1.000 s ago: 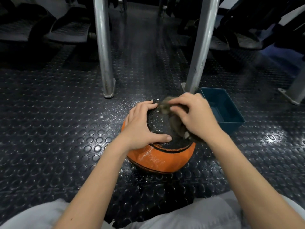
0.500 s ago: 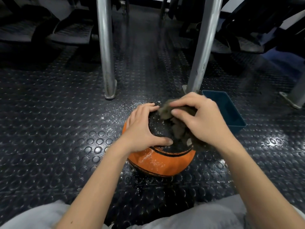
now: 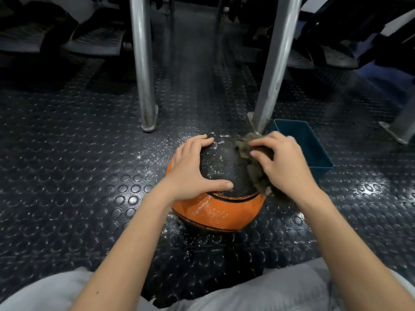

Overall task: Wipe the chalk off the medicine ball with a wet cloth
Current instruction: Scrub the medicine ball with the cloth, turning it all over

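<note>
The ball sits on the studded black floor, dead centre of the frame. Its top panel is black, and the orange lower part is speckled with white chalk. More chalk is scattered on the floor around it, mostly up and to the left.

The left hand rests flat on the ball's left side. Its fingers are spread apart over the top, and the thumb stretches across the black panel toward the middle.

The right hand is on the upper right of the ball, fingers curled and clamped on a scrunched brownish cloth, pressing it against the black panel. A bit of cloth pokes out past the fingertips and some hangs below the palm.

Just right of that hand there's a blue tub on the floor. Can't tell what's in it.

Two metal poles stand behind the ball, one upper left and one upper right. The right one comes down beside the tub's far corner.

Grey trousers run along the bottom edge.
</note>
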Tool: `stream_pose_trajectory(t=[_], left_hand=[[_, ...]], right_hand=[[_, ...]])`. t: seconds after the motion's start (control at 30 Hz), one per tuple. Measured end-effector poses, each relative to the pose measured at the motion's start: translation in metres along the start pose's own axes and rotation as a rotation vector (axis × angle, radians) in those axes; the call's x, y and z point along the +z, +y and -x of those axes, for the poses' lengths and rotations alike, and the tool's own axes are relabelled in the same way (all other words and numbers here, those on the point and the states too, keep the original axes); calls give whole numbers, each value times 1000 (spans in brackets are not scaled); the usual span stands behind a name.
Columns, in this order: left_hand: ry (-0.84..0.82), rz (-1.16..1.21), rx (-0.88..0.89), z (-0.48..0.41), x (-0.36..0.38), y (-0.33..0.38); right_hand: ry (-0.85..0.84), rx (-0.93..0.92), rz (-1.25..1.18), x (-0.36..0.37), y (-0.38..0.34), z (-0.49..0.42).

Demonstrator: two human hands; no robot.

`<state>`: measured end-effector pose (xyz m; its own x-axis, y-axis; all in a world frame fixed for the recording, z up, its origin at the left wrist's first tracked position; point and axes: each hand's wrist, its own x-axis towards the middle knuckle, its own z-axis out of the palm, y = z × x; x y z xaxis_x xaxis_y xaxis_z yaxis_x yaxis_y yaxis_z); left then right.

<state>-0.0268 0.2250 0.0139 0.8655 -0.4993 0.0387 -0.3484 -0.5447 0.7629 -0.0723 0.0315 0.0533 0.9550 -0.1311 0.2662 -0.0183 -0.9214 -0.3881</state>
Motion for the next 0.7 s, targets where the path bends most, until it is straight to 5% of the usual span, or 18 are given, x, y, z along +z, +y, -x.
stream_pose_trajectory(t=[0.13,0.23,0.3,0.4,0.47,0.57,0.7], left_hand=[[-159,-16,-10,2,-12,-6],[-204,-37,-3,2,-14,-7],[-195,-17,7,2,-13,-6],[-158,-27,7,0,-9,-2],[-104,-27,3,-1,-5,-3],[-49,-13,-8,-1,-1,-3],[-55,-10,-19,-2,-1,1]], right_hand=[[95,-80,-167,-13,1,2],[-152,-263,-346,-12,-19,8],[-167,-235,-175,-7,-13,6],[73,-93,133,-14,2,4],[99,-196,7,-16,-6,6],[-100,-325,-140,-4,-22,11],[6,-178,29,1,-2,-1]])
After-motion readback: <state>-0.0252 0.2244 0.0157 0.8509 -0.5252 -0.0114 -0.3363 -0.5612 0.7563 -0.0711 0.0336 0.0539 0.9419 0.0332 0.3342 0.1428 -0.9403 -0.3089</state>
